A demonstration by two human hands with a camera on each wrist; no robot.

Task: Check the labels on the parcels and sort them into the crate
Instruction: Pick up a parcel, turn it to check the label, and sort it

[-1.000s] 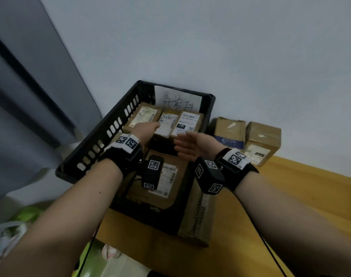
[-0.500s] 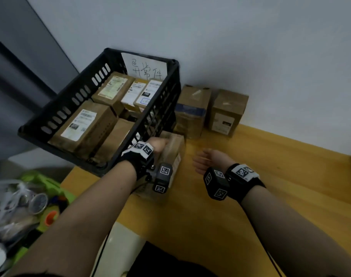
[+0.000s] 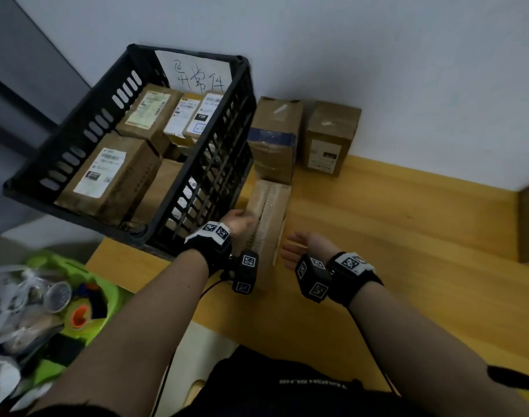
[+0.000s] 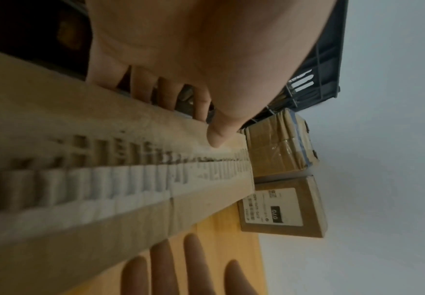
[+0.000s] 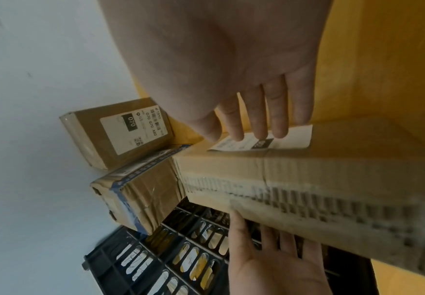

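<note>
A long cardboard parcel (image 3: pixel 269 212) (image 4: pixel 105 179) (image 5: pixel 307 179) stands on edge on the wooden table, right beside the black crate (image 3: pixel 70 158) (image 5: pixel 155 259). My left hand (image 3: pixel 237 221) (image 4: pixel 206 79) (image 5: pixel 269 255) grips its crate side, thumb over the taped top face and fingers behind it. My right hand (image 3: pixel 296 248) (image 5: pixel 251 119) (image 4: pixel 171 267) is open with straight fingers beside the parcel's labelled side; I cannot tell whether it touches. Several labelled parcels lie in the crate.
Two more parcels stand against the wall behind: one with blue tape (image 3: pixel 272 136) (image 5: pixel 135 191), one with a "070" label (image 3: pixel 329 139) (image 5: pixel 120 131). A handwritten paper sign (image 3: pixel 197 76) leans inside the crate. A green bin of clutter (image 3: pixel 61 296) sits lower left.
Both hands left the crate and dropped to the long parcel beside it. The left hand took hold of it; the right hand came alongside it.
</note>
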